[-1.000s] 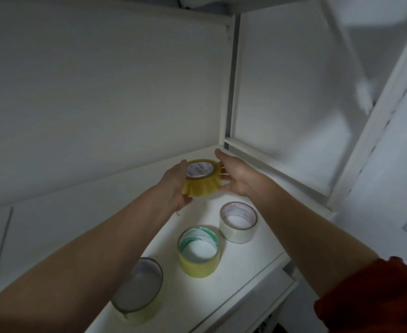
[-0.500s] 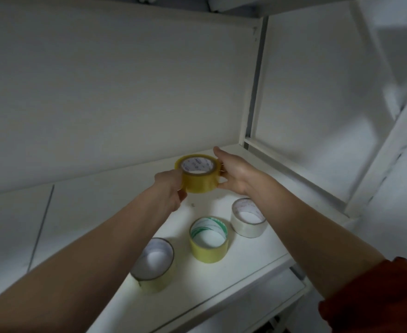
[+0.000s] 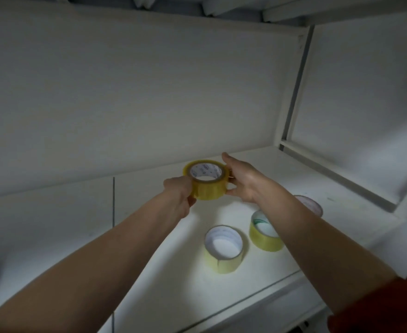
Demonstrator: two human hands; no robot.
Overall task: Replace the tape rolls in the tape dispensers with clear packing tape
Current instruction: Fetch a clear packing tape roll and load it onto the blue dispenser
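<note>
A yellowish clear packing tape roll (image 3: pixel 208 188) with a white printed core is held above the white shelf (image 3: pixel 149 260). My left hand (image 3: pixel 179 195) grips its left side and my right hand (image 3: pixel 243 181) its right side. Three more rolls stand flat on the shelf nearer me: a pale yellow roll (image 3: pixel 224 258), a yellow roll with green print inside (image 3: pixel 262 239) partly behind my right forearm, and a whitish roll (image 3: pixel 311 204) mostly hidden by that arm. No tape dispenser is in view.
The shelf sits inside a white cabinet with a back wall (image 3: pixel 125 92) and a side panel with a ledge (image 3: pixel 342 169) on the right. The shelf's front edge (image 3: pixel 245 301) runs diagonally below the rolls.
The view has swung left, so the rolls on the shelf appear further right. Both hands keep hold of the same roll, now tilted with its core facing me more.
</note>
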